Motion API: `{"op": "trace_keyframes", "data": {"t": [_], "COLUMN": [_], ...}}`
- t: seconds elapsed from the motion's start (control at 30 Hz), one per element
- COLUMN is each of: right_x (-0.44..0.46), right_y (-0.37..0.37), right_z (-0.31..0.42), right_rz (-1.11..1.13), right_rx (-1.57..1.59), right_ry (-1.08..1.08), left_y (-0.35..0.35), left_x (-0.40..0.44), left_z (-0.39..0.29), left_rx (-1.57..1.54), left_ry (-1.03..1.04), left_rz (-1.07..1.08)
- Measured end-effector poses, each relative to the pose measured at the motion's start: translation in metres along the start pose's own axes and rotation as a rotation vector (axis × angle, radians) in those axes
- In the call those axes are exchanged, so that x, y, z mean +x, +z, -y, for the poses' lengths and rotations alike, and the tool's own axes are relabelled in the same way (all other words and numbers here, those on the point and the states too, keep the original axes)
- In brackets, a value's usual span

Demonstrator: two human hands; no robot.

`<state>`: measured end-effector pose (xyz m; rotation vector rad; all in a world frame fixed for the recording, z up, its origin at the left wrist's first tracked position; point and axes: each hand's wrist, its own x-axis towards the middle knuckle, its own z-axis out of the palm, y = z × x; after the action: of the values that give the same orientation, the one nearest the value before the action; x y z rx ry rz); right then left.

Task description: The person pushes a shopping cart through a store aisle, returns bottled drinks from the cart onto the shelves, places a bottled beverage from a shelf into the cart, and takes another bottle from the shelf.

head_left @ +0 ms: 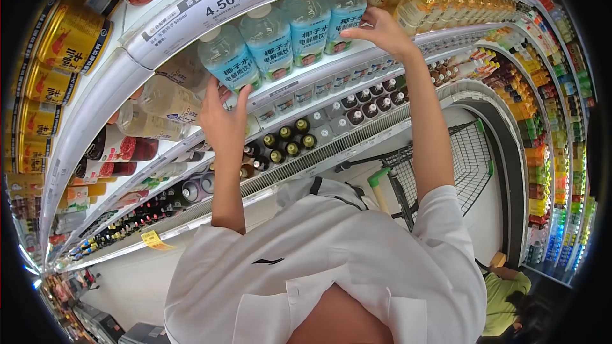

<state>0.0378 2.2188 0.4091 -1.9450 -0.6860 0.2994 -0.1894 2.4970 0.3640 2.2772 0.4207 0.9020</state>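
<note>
Several clear bottles with light-blue labels stand side by side on a white shelf. My left hand (224, 121) is at the base of the leftmost blue-label bottle (229, 60), thumb at the front and fingers at its left side, partly hidden. At the other end of the row, my right hand (386, 35) holds the rightmost blue-label bottle (345, 13), with its thumb across the label and fingers at the right side. Between them are two more such bottles, a left-middle one (268, 44) and a right-middle one (308, 28).
Above the row runs a shelf edge with a price tag (220, 3) reading 4.50. Gold cans (73, 35) stand at left, orange drink bottles (424, 6) at right. A shopping cart (459, 162) is at my right; a person in green (507, 299) is behind.
</note>
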Motion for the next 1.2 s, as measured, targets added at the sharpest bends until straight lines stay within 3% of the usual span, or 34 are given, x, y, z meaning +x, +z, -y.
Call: {"op": "trace_keyframes", "data": {"t": [0.17,0.37,0.57,0.63,0.67,0.73,0.77,0.87,0.93,1.03,1.2], "right_x": [-0.002,-0.012,-0.014,-0.021,-0.030,-0.059,-0.080,-0.168,-0.251,-0.376,-0.520], "right_y": [0.005,0.014,0.022,0.025,0.023,0.021,0.020,0.040,0.058,0.076,0.086], "right_z": [-0.003,-0.015,-0.035,-0.038,-0.034,-0.024,-0.029,-0.086,-0.130,-0.168,-0.188], "right_rz": [-0.064,0.109,-0.004,-0.179,-0.184,-0.544,-0.671,-0.890,-0.777,-0.710,-0.800], "right_rx": [-0.031,-0.010,-0.086,-0.404,-0.398,-0.294,-0.241,-0.018,-0.230,-0.416,-0.315], "right_ry": [0.038,0.088,-0.137,-0.178,-0.174,-0.268,-0.282,0.037,0.309,0.603,1.075], "left_y": [0.001,-0.004,0.001,0.005,0.008,0.012,0.014,0.031,0.066,0.134,0.211], "left_x": [0.003,0.004,0.001,-0.002,-0.004,-0.010,-0.017,-0.050,-0.078,-0.134,-0.214], "left_z": [0.004,0.000,-0.001,0.002,-0.001,-0.009,-0.012,-0.023,-0.038,-0.046,-0.094], "left_rx": [-0.155,-0.202,-0.182,-0.188,-0.185,-0.140,-0.137,-0.047,-0.429,-0.547,-0.333], "left_ry": [-0.005,-0.114,-0.130,-0.150,-0.146,0.009,0.015,0.058,-0.179,-0.335,0.198], "left_rz": [-0.025,0.051,0.051,-0.019,-0.013,-0.238,-0.231,-0.221,0.145,0.667,1.269]}}
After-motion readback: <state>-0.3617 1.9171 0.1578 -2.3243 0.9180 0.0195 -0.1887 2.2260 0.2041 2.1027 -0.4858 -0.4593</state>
